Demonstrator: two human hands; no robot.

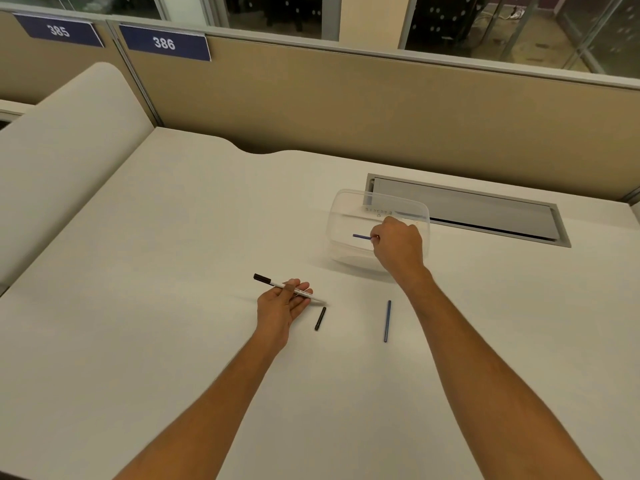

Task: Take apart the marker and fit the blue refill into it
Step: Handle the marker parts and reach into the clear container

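My left hand [282, 303] lies palm up on the desk and holds the white marker [273, 282], thumb across its barrel, black cap pointing far left. A small black end piece [320, 318] lies loose on the desk just right of that hand. My right hand [398, 245] reaches into a clear plastic container [341, 209] and pinches one end of a thin blue refill [362, 236], which points left inside it. A second thin blue refill [387, 321] lies on the desk between my forearms.
The white desk [173, 341] has a grey cable hatch [467, 211] behind the container. A tan partition [346, 105] with number plates 385 and 386 stands at the back. A curved white divider [69, 161] rises on the left.
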